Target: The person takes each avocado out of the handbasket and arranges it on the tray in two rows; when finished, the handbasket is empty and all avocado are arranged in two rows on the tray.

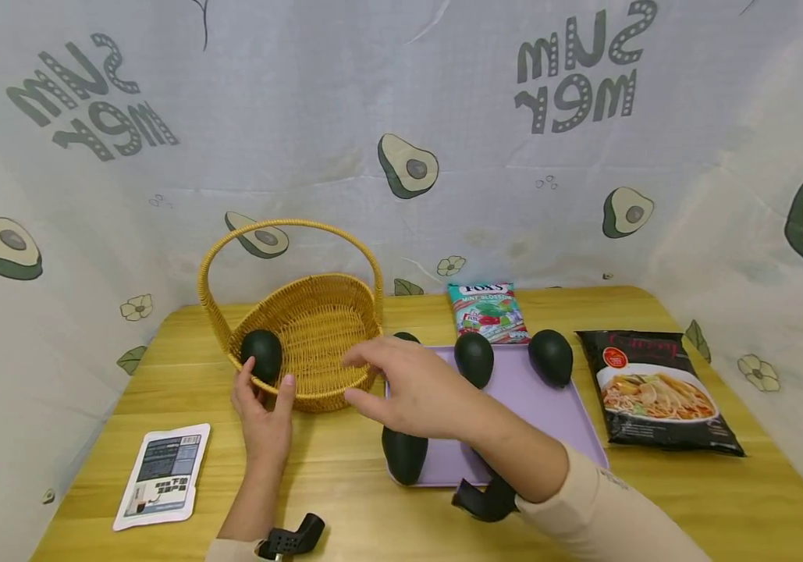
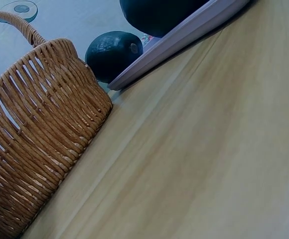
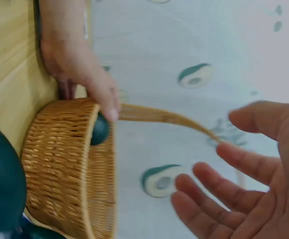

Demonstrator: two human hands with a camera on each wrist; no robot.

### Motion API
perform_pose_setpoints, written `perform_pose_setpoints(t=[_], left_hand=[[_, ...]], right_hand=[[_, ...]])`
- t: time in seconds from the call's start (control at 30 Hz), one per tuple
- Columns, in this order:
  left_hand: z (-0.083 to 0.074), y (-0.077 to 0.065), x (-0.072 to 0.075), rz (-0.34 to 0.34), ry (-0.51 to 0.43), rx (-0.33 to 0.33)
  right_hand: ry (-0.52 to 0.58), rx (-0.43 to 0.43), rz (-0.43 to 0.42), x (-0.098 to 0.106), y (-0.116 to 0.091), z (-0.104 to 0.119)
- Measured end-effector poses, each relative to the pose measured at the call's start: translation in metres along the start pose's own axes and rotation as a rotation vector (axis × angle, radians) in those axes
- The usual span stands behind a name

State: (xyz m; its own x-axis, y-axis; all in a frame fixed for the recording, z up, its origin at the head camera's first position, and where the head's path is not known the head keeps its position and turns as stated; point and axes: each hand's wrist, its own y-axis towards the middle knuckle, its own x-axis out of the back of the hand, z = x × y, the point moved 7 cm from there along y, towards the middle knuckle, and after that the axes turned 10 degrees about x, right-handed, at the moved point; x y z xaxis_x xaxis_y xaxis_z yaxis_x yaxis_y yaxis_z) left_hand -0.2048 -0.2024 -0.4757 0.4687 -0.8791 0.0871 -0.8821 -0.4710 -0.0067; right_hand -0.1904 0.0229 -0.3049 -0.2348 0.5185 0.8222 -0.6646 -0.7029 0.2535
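Observation:
A yellow wicker basket [image 1: 331,332] with a tall arched handle stands at the back left of the table. One dark green avocado [image 1: 261,355] lies inside at its left wall. My left hand [image 1: 264,421] grips the front-left rim, a fingertip close to that avocado. Over the basket's right rim hovers my right hand [image 1: 418,386], its fingers spread and slightly bent in the right wrist view, with nothing in them. Beneath my right arm, a lilac tray [image 1: 541,414] carries several more avocados [image 1: 474,359], some partly hidden by the hand and arm.
Behind the tray lies a bag of mint candies [image 1: 488,314]. A black noodle packet [image 1: 657,390] is at the tray's right. On the left side of the wooden table [image 1: 345,499] rests a white flat packet [image 1: 164,476]. A printed cloth hangs close behind.

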Motion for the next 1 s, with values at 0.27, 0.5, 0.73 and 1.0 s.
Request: perform_pose_setpoints(t=[0.27, 0.5, 0.73, 1.0], left_hand=[[0.002, 0.000, 0.003, -0.018, -0.025, 0.024], [0.001, 0.002, 0.001, -0.025, -0.034, 0.017], [0.003, 0.005, 0.001, -0.025, -0.042, 0.012], [0.002, 0.005, 0.000, -0.020, -0.055, 0.010]], right_hand=[[0.159, -0.186, 0.002, -0.037, 0.062, -0.018], [0.214, -0.282, 0.008, -0.067, 0.095, -0.036], [0.340, -0.420, -0.037, -0.094, 0.115, -0.061], [0.459, -0.526, -0.070, -0.127, 0.127, -0.068]])
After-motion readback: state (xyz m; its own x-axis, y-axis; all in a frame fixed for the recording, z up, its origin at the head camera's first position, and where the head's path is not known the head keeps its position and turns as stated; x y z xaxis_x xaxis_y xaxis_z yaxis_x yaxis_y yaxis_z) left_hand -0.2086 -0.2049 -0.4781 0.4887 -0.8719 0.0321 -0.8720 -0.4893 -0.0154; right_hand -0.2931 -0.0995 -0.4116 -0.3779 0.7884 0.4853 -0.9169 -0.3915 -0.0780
